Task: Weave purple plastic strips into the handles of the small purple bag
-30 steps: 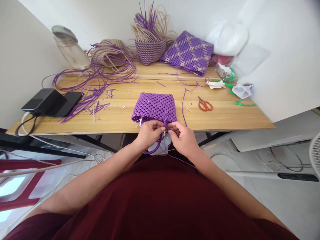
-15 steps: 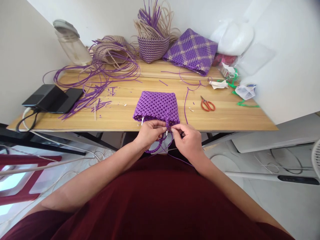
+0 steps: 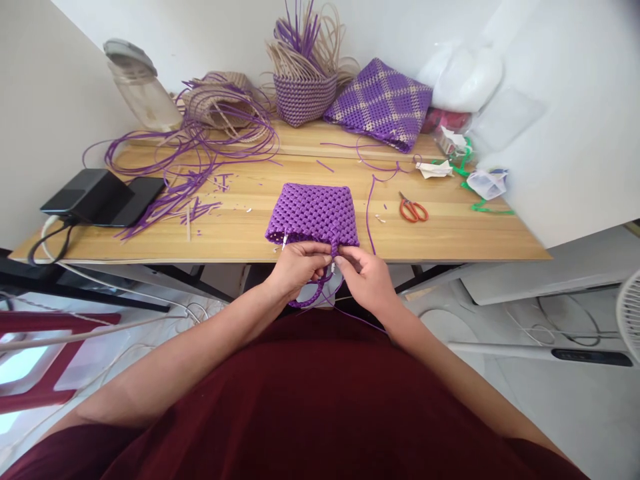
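Note:
A small purple woven bag (image 3: 314, 210) lies at the table's front edge with its opening toward me. Its braided purple handle (image 3: 309, 301) curves down over the edge, below my hands. My left hand (image 3: 299, 267) is closed, pinching the handle near where it joins the bag. Close against it from the other side, my right hand (image 3: 367, 277) is closed too, thumb and fingertips on the same stretch of handle. A thin purple strip (image 3: 357, 317) trails down from there toward my lap. Short white pieces show at the handle's ends.
Red-handled scissors (image 3: 413, 209) lie right of the bag. Loose purple strips (image 3: 195, 167), a bottle (image 3: 143, 87) and a black device (image 3: 83, 193) are on the left. Along the back stand an unfinished basket (image 3: 305, 97) and a checked purple bag (image 3: 383, 103).
My right hand has shifted slightly left and its fingers have closed in on the handle beside my left hand. The bag and my left hand stay nearly where they were.

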Demonstrator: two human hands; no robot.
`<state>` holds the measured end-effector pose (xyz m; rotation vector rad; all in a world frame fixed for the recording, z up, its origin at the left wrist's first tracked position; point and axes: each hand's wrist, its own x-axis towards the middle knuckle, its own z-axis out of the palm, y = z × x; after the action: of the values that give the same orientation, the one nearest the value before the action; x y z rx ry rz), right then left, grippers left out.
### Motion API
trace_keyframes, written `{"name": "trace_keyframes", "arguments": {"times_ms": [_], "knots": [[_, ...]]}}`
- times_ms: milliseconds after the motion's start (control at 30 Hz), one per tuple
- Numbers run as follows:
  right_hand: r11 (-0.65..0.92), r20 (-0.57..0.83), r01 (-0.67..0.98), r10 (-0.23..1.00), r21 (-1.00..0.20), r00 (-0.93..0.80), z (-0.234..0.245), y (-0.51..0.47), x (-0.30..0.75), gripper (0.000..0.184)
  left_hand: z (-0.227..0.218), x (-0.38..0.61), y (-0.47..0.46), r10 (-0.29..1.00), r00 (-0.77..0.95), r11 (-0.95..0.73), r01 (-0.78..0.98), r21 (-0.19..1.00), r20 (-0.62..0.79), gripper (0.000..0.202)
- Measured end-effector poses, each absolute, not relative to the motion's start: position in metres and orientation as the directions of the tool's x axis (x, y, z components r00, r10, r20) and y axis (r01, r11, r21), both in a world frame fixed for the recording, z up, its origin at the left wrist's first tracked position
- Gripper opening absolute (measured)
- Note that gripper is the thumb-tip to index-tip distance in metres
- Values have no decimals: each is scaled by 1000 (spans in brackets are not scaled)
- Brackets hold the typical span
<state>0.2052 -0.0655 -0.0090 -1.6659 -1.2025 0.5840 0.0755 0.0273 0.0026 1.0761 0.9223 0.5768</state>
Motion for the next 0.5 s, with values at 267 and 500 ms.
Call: {"name": "trace_keyframes", "arguments": {"times_ms": [267, 500], "knots": [[-66, 41, 196, 866, -978, 498, -25, -50, 199, 23, -2, 74, 28, 780, 531, 372, 33, 928, -332, 25], [-40, 95, 212, 802, -976, 589, -25, -41, 206, 21, 17, 30, 17, 695, 626, 210, 293, 933, -353, 53]]}}
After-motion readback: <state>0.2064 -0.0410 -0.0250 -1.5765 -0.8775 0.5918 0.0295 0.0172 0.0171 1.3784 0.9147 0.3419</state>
